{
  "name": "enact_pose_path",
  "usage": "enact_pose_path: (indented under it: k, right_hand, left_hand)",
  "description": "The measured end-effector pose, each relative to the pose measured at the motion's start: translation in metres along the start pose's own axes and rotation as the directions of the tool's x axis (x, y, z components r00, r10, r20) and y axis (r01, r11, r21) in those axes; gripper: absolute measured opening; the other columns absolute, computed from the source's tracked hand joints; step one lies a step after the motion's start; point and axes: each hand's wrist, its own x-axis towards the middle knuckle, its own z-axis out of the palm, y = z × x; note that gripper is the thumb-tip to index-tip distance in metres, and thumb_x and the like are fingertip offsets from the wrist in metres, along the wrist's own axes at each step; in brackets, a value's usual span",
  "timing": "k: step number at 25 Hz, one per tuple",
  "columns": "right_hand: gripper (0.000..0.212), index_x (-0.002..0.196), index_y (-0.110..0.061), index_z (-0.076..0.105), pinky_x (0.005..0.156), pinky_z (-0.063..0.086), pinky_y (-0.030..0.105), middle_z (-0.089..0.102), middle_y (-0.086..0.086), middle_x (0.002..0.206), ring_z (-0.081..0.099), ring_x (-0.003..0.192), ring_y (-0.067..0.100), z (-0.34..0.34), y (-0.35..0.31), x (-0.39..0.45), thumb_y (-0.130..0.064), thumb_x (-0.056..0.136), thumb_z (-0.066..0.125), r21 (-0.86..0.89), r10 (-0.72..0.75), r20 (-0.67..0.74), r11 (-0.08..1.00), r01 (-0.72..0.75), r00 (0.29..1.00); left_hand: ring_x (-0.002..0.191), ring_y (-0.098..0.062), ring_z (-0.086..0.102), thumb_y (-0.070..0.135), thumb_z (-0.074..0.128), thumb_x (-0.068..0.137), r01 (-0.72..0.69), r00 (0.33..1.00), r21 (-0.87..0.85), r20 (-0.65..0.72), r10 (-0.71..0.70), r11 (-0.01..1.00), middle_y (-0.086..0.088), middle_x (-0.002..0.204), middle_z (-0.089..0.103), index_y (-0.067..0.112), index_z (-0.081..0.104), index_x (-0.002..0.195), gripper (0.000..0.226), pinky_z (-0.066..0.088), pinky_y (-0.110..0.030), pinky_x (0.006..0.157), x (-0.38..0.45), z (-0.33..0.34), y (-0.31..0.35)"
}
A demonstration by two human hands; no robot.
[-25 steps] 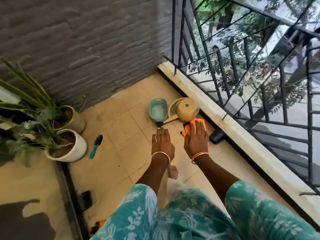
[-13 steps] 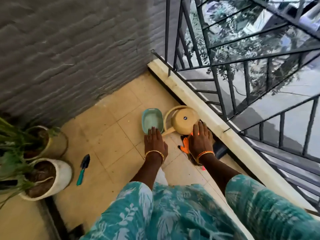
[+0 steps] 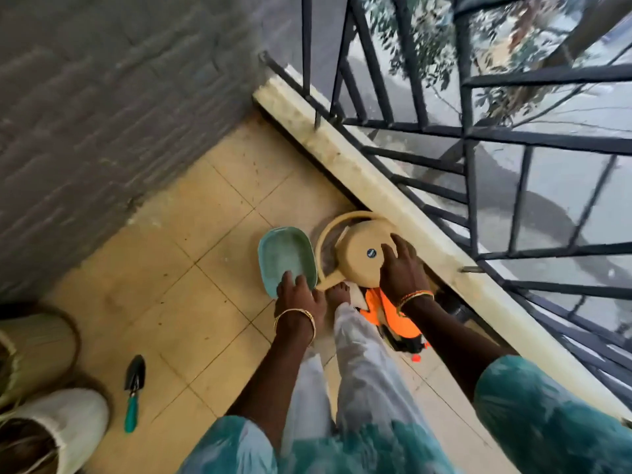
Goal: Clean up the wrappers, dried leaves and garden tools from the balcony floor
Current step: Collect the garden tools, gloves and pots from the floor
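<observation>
Left hand [image 3: 298,295] fingers spread touching green tray [image 3: 286,257], right hand [image 3: 402,268] fingers splayed over tan watering can [image 3: 364,256]; advise firm rim grips before lifting.

Two hands show, the left hand [image 3: 299,295] and the right hand [image 3: 403,268], each with bangles at the wrist. On the floor there is one green tray [image 3: 285,258], one tan watering can [image 3: 359,254], one trowel [image 3: 133,391] and one orange wrapper [image 3: 386,313]. Two plant pots stand at the left edge, one white pot [image 3: 65,425] and one tan pot [image 3: 37,343].

trowel [image 3: 134,391] flat on tiles; orange gloves, perhaps, [image 3: 388,311] near ledge.
</observation>
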Motion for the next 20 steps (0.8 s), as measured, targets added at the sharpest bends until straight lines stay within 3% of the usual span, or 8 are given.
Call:
enact_pose_path:
  k: [3,7,10,14,15,17,19,20]
  right_hand:
    - [0.046,0.130,-0.001,0.048,0.101,0.039,0.048,0.032,0.021,0.146,0.033,0.131,0.040,0.048,0.015,0.089,-0.008,0.084,0.054,-0.050,-0.022,0.075,0.998,0.026,0.997]
    - [0.040,0.128,-0.003,0.050,0.101,0.034,0.041,0.043,0.020,0.138,0.035,0.128,0.037,0.123,0.036,0.197,-0.008,0.089,0.049,0.038,0.037,0.088,0.998,-0.041,0.995]
    - [0.037,0.124,-0.004,0.054,0.099,0.035,0.042,0.049,0.023,0.130,0.040,0.123,0.038,0.171,0.048,0.261,-0.009,0.088,0.051,0.019,-0.026,0.098,1.000,0.024,0.995]
    - [0.051,0.131,-0.007,0.048,0.102,0.035,0.044,0.045,0.019,0.136,0.039,0.126,0.038,0.215,0.064,0.333,-0.018,0.083,0.063,-0.059,-0.056,0.231,0.996,0.072,0.971]
    - [0.054,0.132,-0.010,0.047,0.103,0.034,0.045,0.044,0.018,0.136,0.039,0.127,0.037,0.224,0.066,0.345,-0.022,0.082,0.065,-0.088,-0.055,0.298,0.993,0.085,0.953]
    - [0.055,0.130,-0.014,0.047,0.104,0.032,0.046,0.046,0.016,0.134,0.040,0.128,0.036,0.243,0.069,0.363,-0.028,0.080,0.067,-0.172,-0.048,0.405,0.977,0.127,0.913]
    - [0.051,0.125,-0.014,0.050,0.103,0.035,0.048,0.051,0.016,0.129,0.044,0.124,0.036,0.253,0.068,0.374,-0.027,0.079,0.069,-0.240,-0.049,0.436,0.956,0.168,0.898]
    - [0.048,0.124,-0.016,0.052,0.101,0.038,0.048,0.054,0.015,0.127,0.047,0.122,0.035,0.254,0.067,0.378,-0.025,0.079,0.069,-0.244,-0.051,0.435,0.954,0.172,0.899]
  left_hand:
    - [0.122,-0.029,0.045,0.017,0.051,0.091,0.038,0.999,-0.233,-0.024,-0.045,0.972,-0.011,0.133,0.049,0.005,0.057,0.121,0.032,0.036,-0.032,0.096,0.075,0.038,0.000]
    - [0.101,-0.027,0.059,0.009,0.051,0.087,0.001,0.992,-0.446,-0.111,-0.057,0.895,-0.012,0.104,0.065,0.005,0.066,0.102,0.020,0.040,-0.026,0.082,0.172,0.106,0.001]
    - [0.101,-0.026,0.060,0.008,0.052,0.091,0.128,0.986,-0.525,-0.021,-0.163,0.841,-0.013,0.107,0.066,0.005,0.065,0.105,0.020,0.035,-0.016,0.075,0.230,0.152,0.007]
    - [0.111,-0.034,0.056,0.025,0.039,0.101,0.325,0.943,-0.497,0.232,-0.238,0.805,-0.022,0.120,0.061,0.000,0.062,0.116,0.037,0.040,-0.030,0.084,0.293,0.196,0.022]
    - [0.117,-0.034,0.052,0.031,0.034,0.103,0.411,0.905,-0.507,0.324,-0.275,0.758,-0.023,0.128,0.056,-0.001,0.057,0.124,0.045,0.039,-0.032,0.090,0.307,0.204,0.024]
    - [0.130,-0.032,0.043,0.041,0.025,0.103,0.614,0.787,-0.599,0.517,-0.337,0.514,-0.019,0.143,0.044,0.001,0.043,0.138,0.057,0.034,-0.034,0.103,0.335,0.222,0.023]
    - [0.135,-0.031,0.037,0.051,0.023,0.100,0.709,0.699,-0.657,0.611,-0.371,0.255,-0.015,0.150,0.035,0.005,0.032,0.145,0.065,0.031,-0.040,0.112,0.358,0.243,0.014]
    - [0.137,-0.031,0.034,0.055,0.023,0.098,0.718,0.681,-0.673,0.626,-0.381,0.178,-0.014,0.152,0.032,0.007,0.030,0.147,0.068,0.029,-0.043,0.114,0.366,0.254,0.008]
